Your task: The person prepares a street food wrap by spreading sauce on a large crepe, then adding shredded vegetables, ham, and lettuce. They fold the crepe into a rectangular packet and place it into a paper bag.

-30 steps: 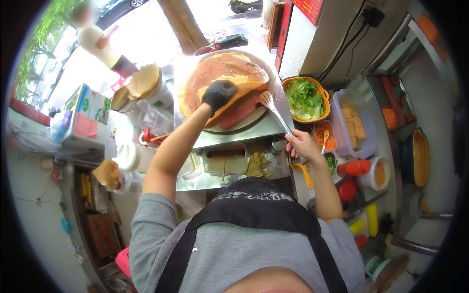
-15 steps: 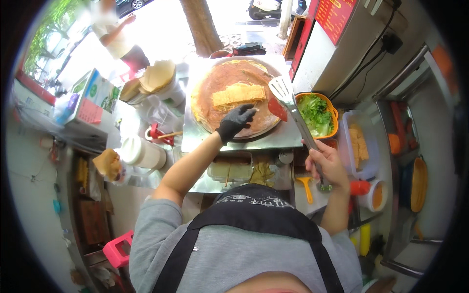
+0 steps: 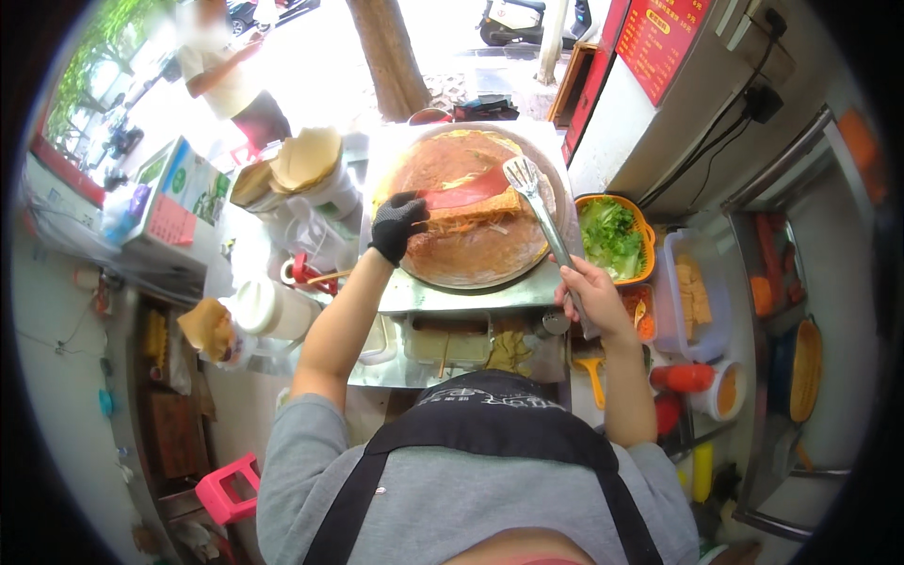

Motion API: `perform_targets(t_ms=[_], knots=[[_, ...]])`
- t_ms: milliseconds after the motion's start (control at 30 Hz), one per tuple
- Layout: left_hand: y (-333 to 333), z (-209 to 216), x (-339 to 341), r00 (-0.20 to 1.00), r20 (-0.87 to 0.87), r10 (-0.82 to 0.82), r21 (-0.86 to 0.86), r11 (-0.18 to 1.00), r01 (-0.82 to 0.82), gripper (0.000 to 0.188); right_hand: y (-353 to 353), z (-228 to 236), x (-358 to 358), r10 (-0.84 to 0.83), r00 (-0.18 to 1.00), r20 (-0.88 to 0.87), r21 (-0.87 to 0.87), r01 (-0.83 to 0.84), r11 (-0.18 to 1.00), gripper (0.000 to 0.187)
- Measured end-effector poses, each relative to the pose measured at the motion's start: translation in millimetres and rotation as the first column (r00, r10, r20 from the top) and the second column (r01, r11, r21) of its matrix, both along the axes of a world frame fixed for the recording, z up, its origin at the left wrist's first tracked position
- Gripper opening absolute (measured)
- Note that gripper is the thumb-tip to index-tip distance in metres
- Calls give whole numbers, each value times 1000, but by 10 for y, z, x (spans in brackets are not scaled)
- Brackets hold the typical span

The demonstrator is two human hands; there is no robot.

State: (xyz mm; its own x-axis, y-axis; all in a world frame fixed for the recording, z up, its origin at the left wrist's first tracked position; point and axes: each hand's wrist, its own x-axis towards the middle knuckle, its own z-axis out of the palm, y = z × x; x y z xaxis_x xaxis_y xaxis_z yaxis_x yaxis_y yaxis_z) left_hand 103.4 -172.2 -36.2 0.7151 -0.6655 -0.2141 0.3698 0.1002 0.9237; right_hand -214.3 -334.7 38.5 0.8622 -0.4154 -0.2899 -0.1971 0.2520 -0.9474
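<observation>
A large round brown pancake (image 3: 452, 262) lies on a round griddle plate (image 3: 558, 226). Across its middle sits a golden crispy fried sheet (image 3: 480, 211) with shredded filling showing along its near edge. A flat red strip (image 3: 466, 191) lies lengthwise over the sheet. My left hand (image 3: 397, 226), in a black glove, has its fingers closed at the strip's left end. My right hand (image 3: 589, 290), bare, grips the long handle of a slotted metal spatula (image 3: 524, 176). Its head is over the strip's right end; whether it touches cannot be seen.
Right of the griddle stand an orange basket of lettuce (image 3: 650, 240) and a clear tub of fried sheets (image 3: 711, 334). Left are a stack of paper bags (image 3: 306, 158) and a white lidded container (image 3: 268, 306). A person (image 3: 226, 80) stands beyond the counter.
My left hand has moved left from the filling's near edge to its left end. The red strip, earlier beside the spatula at the right, now lies across the sheet. The spatula head has shifted left.
</observation>
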Motion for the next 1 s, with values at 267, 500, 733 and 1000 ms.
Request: perform_targets(t_ms=[267,500,733,1000], knots=[[-116,-260,114,861,509,22,338,914,-223,32,-31,-496,177,-70,991,-112,9,71,997,35],[-34,-1,-80,580,804,-127,418,815,-401,39,-16,-556,112,-200,976,-82,-35,198,980,42],[-139,276,-367,458,880,-129,330,858,-393,32,-180,-533,-243,-305,938,-163,-89,294,952,38],[-948,276,-709,382,871,-310,378,918,-118,23,-66,-570,-382,-242,951,-191,-154,214,965,37]])
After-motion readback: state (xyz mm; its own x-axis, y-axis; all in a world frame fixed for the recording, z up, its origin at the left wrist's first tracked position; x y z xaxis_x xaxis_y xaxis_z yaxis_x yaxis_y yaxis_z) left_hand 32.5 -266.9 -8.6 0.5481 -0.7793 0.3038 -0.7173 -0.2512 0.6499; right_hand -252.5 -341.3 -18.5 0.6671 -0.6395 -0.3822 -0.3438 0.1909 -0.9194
